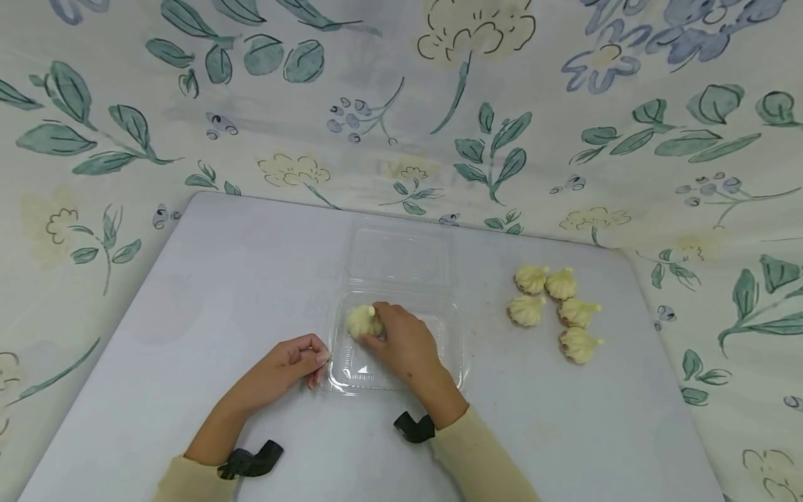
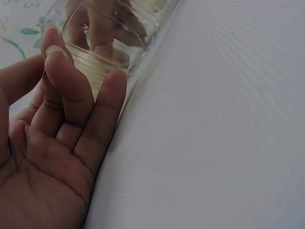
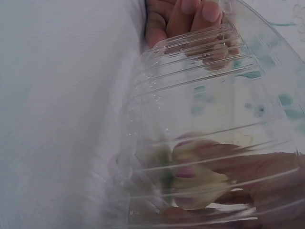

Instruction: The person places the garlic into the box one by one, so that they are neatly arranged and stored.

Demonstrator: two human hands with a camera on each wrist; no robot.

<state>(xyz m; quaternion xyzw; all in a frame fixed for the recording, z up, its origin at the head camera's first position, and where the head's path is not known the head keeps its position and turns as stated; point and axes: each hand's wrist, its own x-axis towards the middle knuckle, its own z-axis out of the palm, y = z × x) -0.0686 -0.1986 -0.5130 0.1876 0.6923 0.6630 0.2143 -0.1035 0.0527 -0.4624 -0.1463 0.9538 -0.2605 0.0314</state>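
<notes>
A clear plastic container lies on the table with its hinged lid folded back, away from the person. My right hand reaches into its base and grips a garlic bulb at the left part. Through the ribbed plastic wall, the right wrist view shows this garlic bulb between the fingers. My left hand is at the container's left side, its thumb and fingertips pinching the rim. In the left wrist view, the left hand's fingers are bent against the container's edge.
Several garlic bulbs sit grouped on the right side of the white table. A floral cloth hangs behind the table and shows along both sides. Black wrist mounts are on both arms.
</notes>
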